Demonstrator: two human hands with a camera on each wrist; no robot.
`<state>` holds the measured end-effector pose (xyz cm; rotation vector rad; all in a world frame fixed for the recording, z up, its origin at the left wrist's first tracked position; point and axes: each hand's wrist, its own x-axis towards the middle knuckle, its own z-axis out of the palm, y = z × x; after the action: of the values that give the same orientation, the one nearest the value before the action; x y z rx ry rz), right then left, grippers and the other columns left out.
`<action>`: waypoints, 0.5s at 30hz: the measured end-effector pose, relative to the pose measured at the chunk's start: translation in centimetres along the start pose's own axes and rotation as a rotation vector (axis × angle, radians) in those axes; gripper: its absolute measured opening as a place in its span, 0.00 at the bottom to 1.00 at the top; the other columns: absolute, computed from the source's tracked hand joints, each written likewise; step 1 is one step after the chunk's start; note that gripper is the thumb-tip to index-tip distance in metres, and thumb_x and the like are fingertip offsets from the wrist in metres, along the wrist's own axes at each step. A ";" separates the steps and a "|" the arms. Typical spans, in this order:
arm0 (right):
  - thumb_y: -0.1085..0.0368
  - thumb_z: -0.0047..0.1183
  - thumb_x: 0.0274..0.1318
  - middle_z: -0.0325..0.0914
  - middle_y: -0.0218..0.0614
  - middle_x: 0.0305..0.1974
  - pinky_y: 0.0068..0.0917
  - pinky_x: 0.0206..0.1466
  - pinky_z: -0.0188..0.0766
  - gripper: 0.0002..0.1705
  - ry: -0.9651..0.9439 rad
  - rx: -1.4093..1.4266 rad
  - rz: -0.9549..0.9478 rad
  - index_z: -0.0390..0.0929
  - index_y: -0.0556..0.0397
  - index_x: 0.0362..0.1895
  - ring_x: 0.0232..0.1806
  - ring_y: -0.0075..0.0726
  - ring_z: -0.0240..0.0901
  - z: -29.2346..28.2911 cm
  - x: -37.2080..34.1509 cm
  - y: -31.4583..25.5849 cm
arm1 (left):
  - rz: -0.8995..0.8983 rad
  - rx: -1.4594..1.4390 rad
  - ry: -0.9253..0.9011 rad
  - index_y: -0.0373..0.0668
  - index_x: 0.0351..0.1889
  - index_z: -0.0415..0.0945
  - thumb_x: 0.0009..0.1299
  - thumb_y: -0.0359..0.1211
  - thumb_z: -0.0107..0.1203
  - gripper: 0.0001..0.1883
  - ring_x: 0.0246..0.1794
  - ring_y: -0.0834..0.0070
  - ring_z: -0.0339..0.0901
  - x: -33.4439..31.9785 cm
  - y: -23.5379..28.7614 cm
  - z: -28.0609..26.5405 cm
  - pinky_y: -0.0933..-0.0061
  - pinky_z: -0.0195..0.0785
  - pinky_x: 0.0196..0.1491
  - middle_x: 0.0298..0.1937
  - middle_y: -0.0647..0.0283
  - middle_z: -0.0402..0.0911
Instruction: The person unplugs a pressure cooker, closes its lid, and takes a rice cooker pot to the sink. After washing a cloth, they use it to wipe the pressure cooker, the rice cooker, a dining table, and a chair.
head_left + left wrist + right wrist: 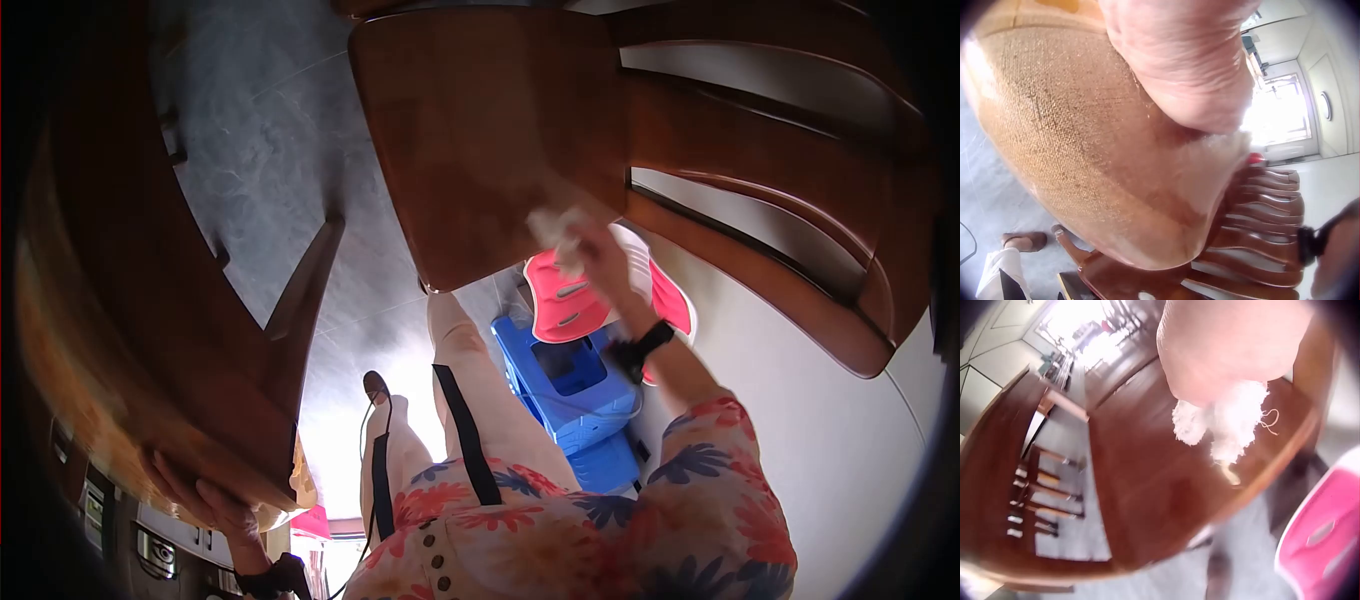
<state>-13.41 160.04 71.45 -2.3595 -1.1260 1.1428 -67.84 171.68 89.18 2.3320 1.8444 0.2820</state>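
My right hand (600,258) grips a bunched white cloth (1232,422) with frayed edges and loose threads. Both are blurred in the head view, at the near side of a dark brown wooden chair seat (490,130). In the right wrist view the cloth lies close over that glossy seat. At lower left, my left hand (225,510) rests on the edge of a wooden table (60,350), fingers extended. The left wrist view shows the heel of this hand over the tabletop's shiny, textured light-brown surface (1066,125); its fingers are hidden there.
The chair's slatted backrest (760,150) stands towards a white wall (800,440). Beside the seat are a pink and white plastic item (565,300) with slots and a blue plastic stool-like item (550,385). Grey tiled floor (270,130) lies between table and chair.
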 end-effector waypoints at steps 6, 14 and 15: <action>0.70 0.46 0.46 0.68 0.40 0.45 0.41 0.46 0.68 0.22 0.440 -0.545 -0.159 0.69 0.41 0.50 0.46 0.51 0.68 -6.5 6.6 7.1 | 0.021 0.022 0.011 0.35 0.64 0.53 0.72 0.45 0.26 0.29 0.67 0.53 0.49 -3.0 2.1 -0.2 0.54 0.43 0.65 0.67 0.46 0.49; 0.72 0.46 0.40 0.73 0.44 0.40 0.37 0.50 0.66 0.19 -0.260 -0.101 -0.025 0.75 0.47 0.42 0.45 0.49 0.69 8.4 -11.9 4.4 | -0.126 0.021 0.019 0.38 0.64 0.55 0.71 0.51 0.27 0.31 0.67 0.53 0.49 -5.8 3.6 -4.4 0.54 0.42 0.65 0.66 0.48 0.51; 0.72 0.46 0.40 0.73 0.44 0.40 0.37 0.50 0.66 0.19 -0.262 -0.099 -0.035 0.75 0.47 0.42 0.45 0.49 0.69 7.9 -12.0 3.6 | -0.131 0.027 0.026 0.38 0.64 0.55 0.71 0.51 0.27 0.31 0.67 0.53 0.49 -6.1 3.2 -5.0 0.54 0.42 0.65 0.66 0.48 0.51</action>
<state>-22.10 148.00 70.83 -2.2998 -1.3308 1.4480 -67.37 165.03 94.52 2.2225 2.0143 0.2738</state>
